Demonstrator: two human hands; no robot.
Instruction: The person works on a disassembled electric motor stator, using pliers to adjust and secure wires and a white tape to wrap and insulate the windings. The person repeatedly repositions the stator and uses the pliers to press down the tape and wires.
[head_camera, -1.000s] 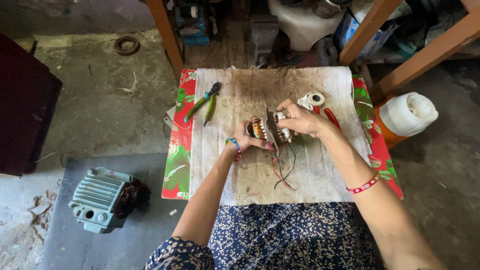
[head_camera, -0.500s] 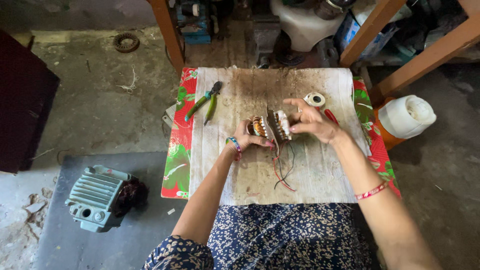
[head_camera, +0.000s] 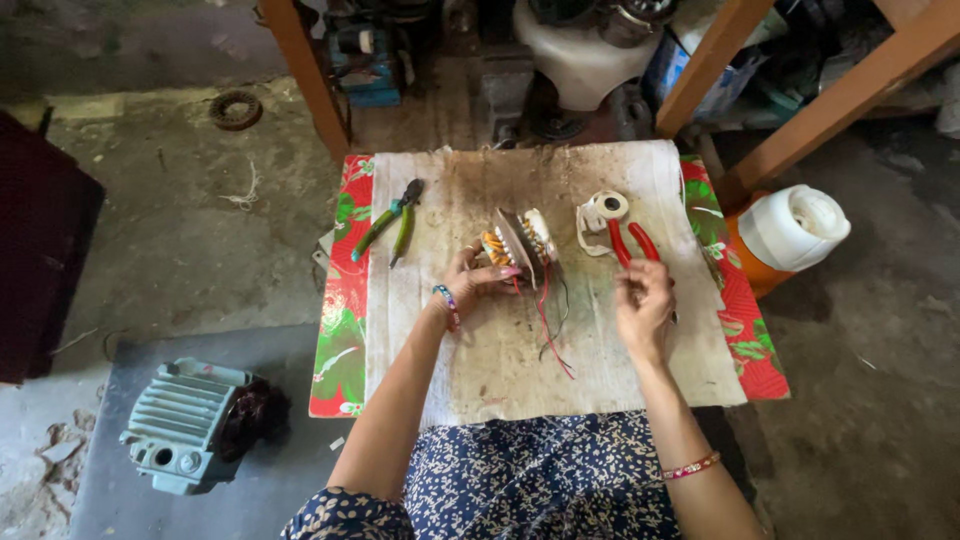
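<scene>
— Left hand (head_camera: 470, 283)?
— Closed around the left side of the motor coil (head_camera: 518, 243), fingers curled on its copper winding. Coil standing on edge near the middle of the cloth (head_camera: 500, 370), red and black wires (head_camera: 548, 325) trailing from it toward the near edge.

— And the right hand (head_camera: 643, 305)?
— Away from the coil now, to its right. Fingers bent loosely, resting at the handles of the red pliers (head_camera: 630, 243); cannot tell if really pinching them or only touching. Half a second ago still pressed on the right side of the coil, so moved off to the right since then. Coil itself almost unchanged in place.

— Anything else around the coil?
— Green pliers (head_camera: 390, 222) well to the left of it, lying slanted. Roll of white tape (head_camera: 605, 207) just to the right and a little behind, touching the tip of the red pliers.

— Surface and room?
— Dirty pale cloth over a red flowered table cover (head_camera: 345, 330). Concrete floor all around. Grey motor housing (head_camera: 185, 425) on the floor far left and nearer than the coil. White and orange container (head_camera: 795, 235) far right of it. Wooden beams (head_camera: 845, 95) behind.
</scene>
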